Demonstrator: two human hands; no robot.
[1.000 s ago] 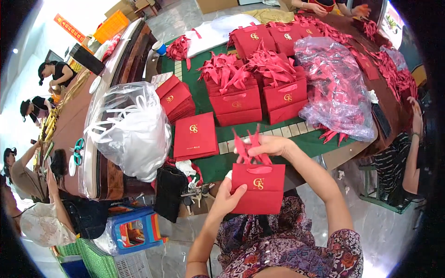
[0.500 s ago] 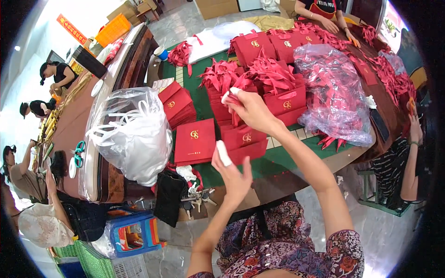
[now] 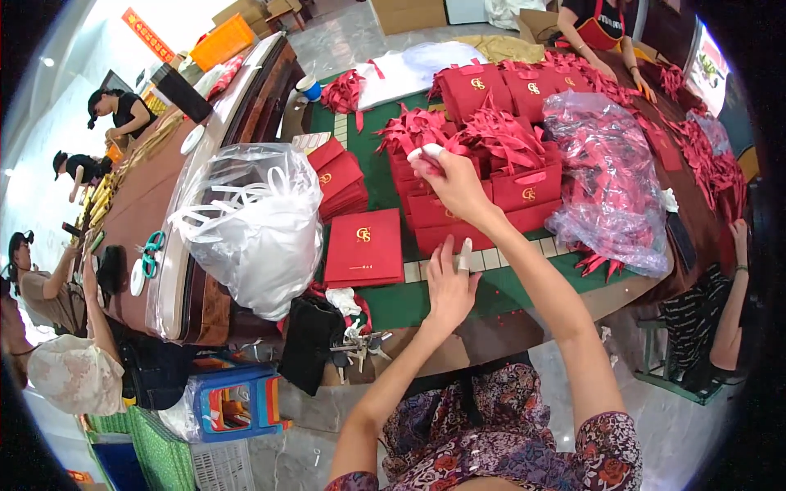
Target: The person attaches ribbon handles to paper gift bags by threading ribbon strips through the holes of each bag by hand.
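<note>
Red gift bags with gold lettering and ribbon handles stand packed in rows in front of me. My right hand (image 3: 463, 192), white covers on its fingertips, is closed at the top of the front-left red gift bag (image 3: 434, 214); its fingers partly hide the grip. My left hand (image 3: 452, 288) has its fingers stretched out at that bag's lower front edge, one finger wrapped in white. To the left, a flat red bag (image 3: 364, 245) lies on the green mat (image 3: 389, 304). Behind it is a fanned stack of red bags (image 3: 337, 184).
A clear plastic bag of white ribbon-handled items (image 3: 266, 237) sits left. On the right lies a plastic-wrapped bundle of red bags (image 3: 606, 180). A black pouch (image 3: 311, 344) and keys (image 3: 358, 348) lie at the near edge. Across the table, a person's hands (image 3: 643, 86) are among red ribbons.
My left hand has moved right and forward to the bag's lower edge. The front bag, tilted outward before, now stands upright against the row. The view has shifted slightly.
</note>
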